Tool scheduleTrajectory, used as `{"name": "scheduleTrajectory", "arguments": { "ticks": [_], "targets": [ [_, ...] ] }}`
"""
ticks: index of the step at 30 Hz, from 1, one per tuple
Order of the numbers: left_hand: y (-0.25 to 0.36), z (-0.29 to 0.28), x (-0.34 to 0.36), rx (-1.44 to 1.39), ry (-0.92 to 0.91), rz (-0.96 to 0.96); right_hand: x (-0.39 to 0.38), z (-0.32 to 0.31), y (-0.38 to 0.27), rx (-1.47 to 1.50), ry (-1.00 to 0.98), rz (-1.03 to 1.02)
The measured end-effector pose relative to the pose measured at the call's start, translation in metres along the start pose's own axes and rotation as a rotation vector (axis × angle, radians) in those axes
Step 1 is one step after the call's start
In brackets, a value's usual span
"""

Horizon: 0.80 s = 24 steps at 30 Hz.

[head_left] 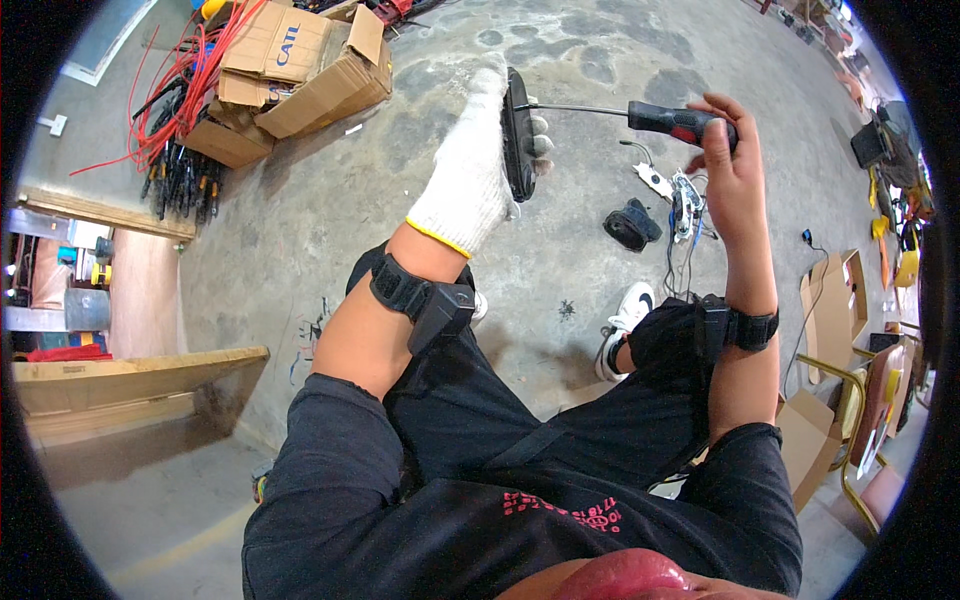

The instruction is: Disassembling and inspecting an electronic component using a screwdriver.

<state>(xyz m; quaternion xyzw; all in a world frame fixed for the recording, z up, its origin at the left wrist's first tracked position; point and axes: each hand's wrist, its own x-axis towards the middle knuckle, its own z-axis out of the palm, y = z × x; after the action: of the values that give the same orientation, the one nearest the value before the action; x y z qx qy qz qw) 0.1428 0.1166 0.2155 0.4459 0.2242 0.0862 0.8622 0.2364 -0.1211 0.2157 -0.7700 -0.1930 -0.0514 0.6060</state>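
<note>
My left hand (478, 150), in a white knit glove with a yellow cuff edge, is closed round a flat black part (517, 135) held up on its edge. Level with it on the right, my bare right hand (728, 140) grips the black and red handle of a screwdriver (665, 119). The long thin metal shaft points left and its tip meets the face of the black part. Whether a screw sits at the tip is too small to tell.
On the concrete floor lie a black molded piece (632, 225) and a white device with wires (685, 205). Opened cardboard boxes (325, 75) stand at the far left beside red cables (150, 110). A wooden ledge (140, 380) is at the left; a metal-framed chair (855, 440) at the right.
</note>
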Motion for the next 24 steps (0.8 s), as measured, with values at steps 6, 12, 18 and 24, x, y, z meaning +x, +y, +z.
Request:
{"name": "scheduleTrajectory", "arguments": {
  "ticks": [6, 12, 18, 24],
  "targets": [
    [0.002, -0.002, 0.001, -0.092, 0.021, -0.047, -0.008, 0.005, -0.004, 0.233, 0.033, -0.293],
    [0.005, -0.002, -0.002, 0.094, 0.02, -0.022, 0.002, -0.019, -0.003, -0.224, 0.003, 0.092],
    [0.001, -0.001, -0.007, 0.014, -0.009, -0.007, 0.004, -0.007, 0.0, 0.031, -0.044, 0.044],
    [0.01, 0.0, -0.001, 0.047, 0.025, 0.103, -0.004, 0.002, 0.012, 0.2, -0.117, -0.374]
  ]
}}
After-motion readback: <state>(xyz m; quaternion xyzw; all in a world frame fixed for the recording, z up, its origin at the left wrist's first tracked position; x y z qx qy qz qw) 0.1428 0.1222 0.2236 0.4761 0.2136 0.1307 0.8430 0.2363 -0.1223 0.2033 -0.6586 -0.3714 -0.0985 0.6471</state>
